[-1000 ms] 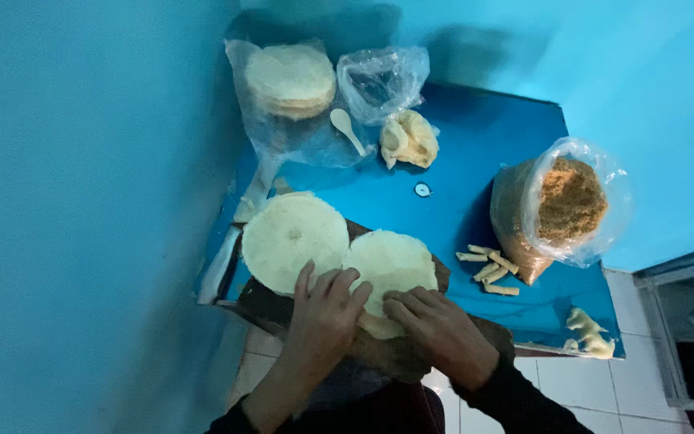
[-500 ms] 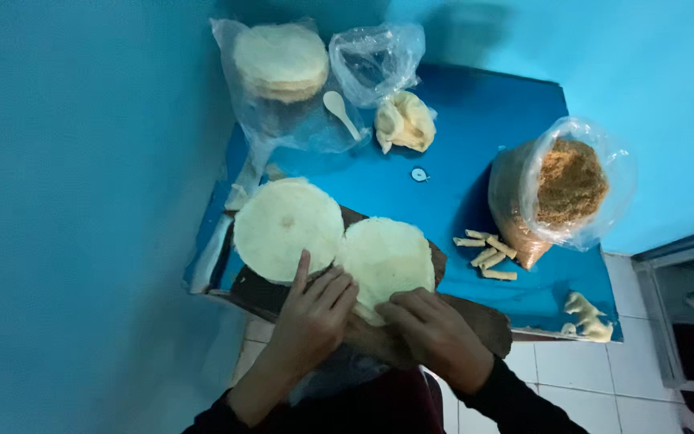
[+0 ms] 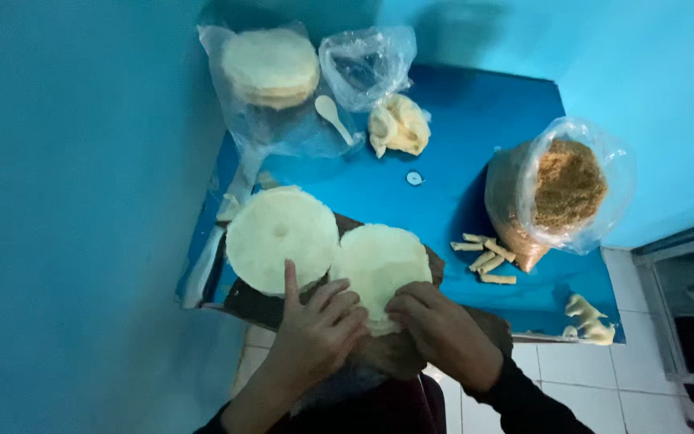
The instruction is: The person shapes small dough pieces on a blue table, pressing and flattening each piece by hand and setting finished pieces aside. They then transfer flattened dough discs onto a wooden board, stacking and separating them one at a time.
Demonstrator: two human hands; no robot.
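Note:
Two pale round wrappers lie side by side on a dark wooden board (image 3: 255, 304) at the near edge of the blue table (image 3: 459, 128). My left hand (image 3: 315, 325) and my right hand (image 3: 435, 325) both press on the near edge of the right wrapper (image 3: 383, 261), fingers curled on it. My left index finger points up onto the left wrapper (image 3: 281, 237). Whether the edge is pinched or just pressed is hard to tell.
A plastic bag with a stack of wrappers (image 3: 271, 68), a white spoon (image 3: 332, 116), an empty clear bag (image 3: 363, 64) and a dough lump (image 3: 399, 124) sit at the back. A bag of brown filling (image 3: 560, 189) and several finished rolls (image 3: 483, 257) lie right. Blue walls close in left and behind.
The view has shifted slightly. Both hands stay on the right wrapper's near edge, with the fingers working closer together.

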